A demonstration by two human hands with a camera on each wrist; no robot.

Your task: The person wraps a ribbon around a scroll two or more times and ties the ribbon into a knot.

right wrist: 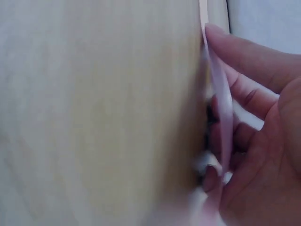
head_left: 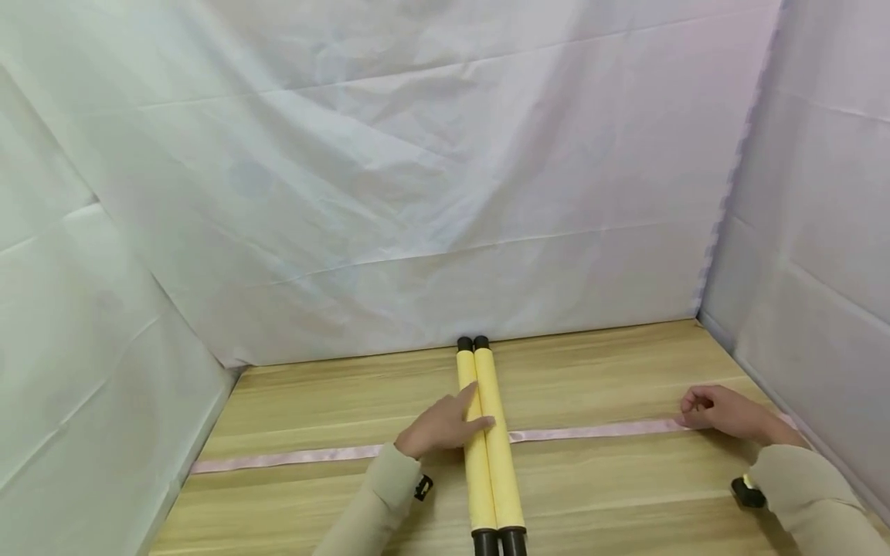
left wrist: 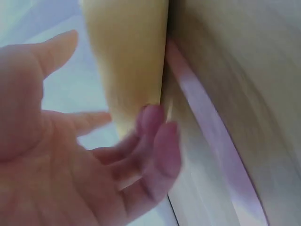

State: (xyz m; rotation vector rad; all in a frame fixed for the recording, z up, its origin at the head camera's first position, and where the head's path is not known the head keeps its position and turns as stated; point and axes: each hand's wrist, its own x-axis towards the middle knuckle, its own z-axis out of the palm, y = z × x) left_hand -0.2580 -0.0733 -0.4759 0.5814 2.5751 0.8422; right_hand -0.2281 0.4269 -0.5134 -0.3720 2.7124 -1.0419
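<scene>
Two long yellow tubes [head_left: 495, 455] with black ends lie side by side, pointing away from me. A pink satin ribbon [head_left: 299, 457] crosses the table beneath them, running out on both sides. My left hand [head_left: 445, 423] is over the tubes, thumb and forefinger spread apart across them. In the left wrist view its other fingers [left wrist: 167, 148] bend loosely beside the yellow tube [left wrist: 131, 52], holding nothing. Far to the right, my right hand [head_left: 726, 411] pinches the ribbon near its right part. In the right wrist view the ribbon [right wrist: 225, 113] runs past the thumb and along the palm.
A wood-grain table [head_left: 612, 494] lies under everything. Pale cloth [head_left: 389, 193] hangs behind it, with more cloth at the left and right sides. The tubes' far ends reach close to the back cloth. Small black devices sit at both wrists.
</scene>
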